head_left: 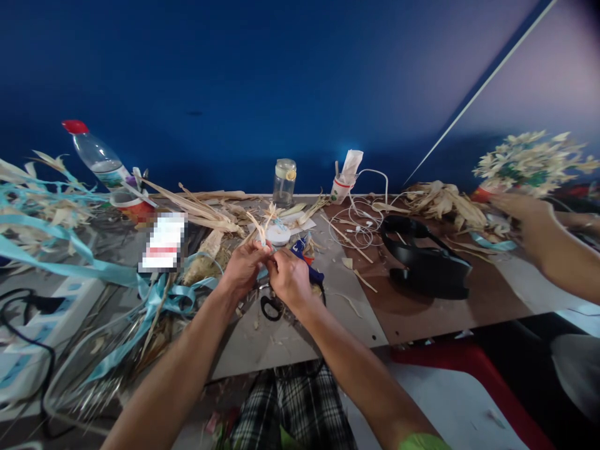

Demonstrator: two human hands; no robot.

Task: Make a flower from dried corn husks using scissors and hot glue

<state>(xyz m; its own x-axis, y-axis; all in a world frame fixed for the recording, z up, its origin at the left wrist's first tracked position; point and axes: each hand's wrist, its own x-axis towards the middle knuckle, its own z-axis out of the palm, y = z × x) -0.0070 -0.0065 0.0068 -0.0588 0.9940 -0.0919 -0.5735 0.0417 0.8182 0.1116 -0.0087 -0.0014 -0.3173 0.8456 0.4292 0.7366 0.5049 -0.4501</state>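
Over the grey table, my left hand [242, 269] pinches the base of a small corn-husk flower [262, 230], whose pale strips stick up above the fingertips. My right hand [290, 278] meets it from the other side, its fingers closed at the same base; the exact grip there is hidden. Just beyond the fingers lies a white round disc [280, 235]. A pair of scissors [270, 308] with black handles is partly under my hands. Beside my right hand rests a dark blue packet or cloth [315, 274], its kind unclear.
Dry husks [201, 212], light-blue ribbon [162, 294] and a power strip [65, 319] crowd the left. At the back stand a clear bottle [284, 187] and a paper cup [341, 191]. A black headset-like object [431, 269] lies right. Another person's arm [546, 234] reaches toward a husk bouquet [529, 165].
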